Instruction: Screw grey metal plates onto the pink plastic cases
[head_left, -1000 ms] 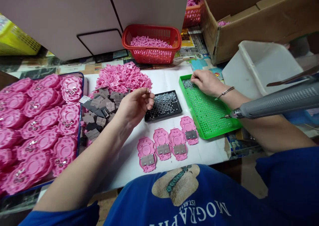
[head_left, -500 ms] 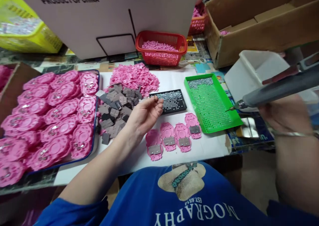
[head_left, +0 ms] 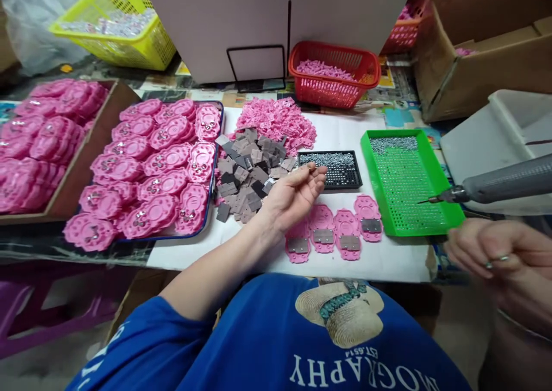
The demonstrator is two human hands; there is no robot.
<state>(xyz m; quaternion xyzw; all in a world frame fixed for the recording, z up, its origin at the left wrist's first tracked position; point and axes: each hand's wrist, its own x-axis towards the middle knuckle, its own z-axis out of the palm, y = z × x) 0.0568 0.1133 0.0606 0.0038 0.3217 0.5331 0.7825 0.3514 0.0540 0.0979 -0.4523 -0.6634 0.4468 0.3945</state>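
My left hand (head_left: 297, 194) lies palm up on the white table sheet (head_left: 388, 261), between a pile of grey plates (head_left: 250, 169) and a black screw tray (head_left: 332, 169). Its thumb rests against the fingertips; whether they hold anything is too small to see. Just in front of it stands a row of pink paw-shaped parts (head_left: 334, 233), each with a grey plate on it. My right hand (head_left: 491, 250) hovers off the table's right edge, blurred, fingers loosely curled and empty, under a grey electric screwdriver (head_left: 504, 184). The driver's tip points at the green perforated tray (head_left: 405, 178).
A blue-rimmed tray (head_left: 213, 149) and a cardboard box (head_left: 86, 161) at left hold pink housings. Small pink pieces (head_left: 276, 121) are heaped behind the plates. A red basket (head_left: 334, 72), yellow basket (head_left: 116, 26), white carton (head_left: 276, 17), white bin (head_left: 504, 126) and brown box (head_left: 483, 52) line the back and right.
My right hand has left the far end of the green tray and pulled back to the right, off the table. My left hand stays by the black tray, fingers less pinched. The view has swung left.
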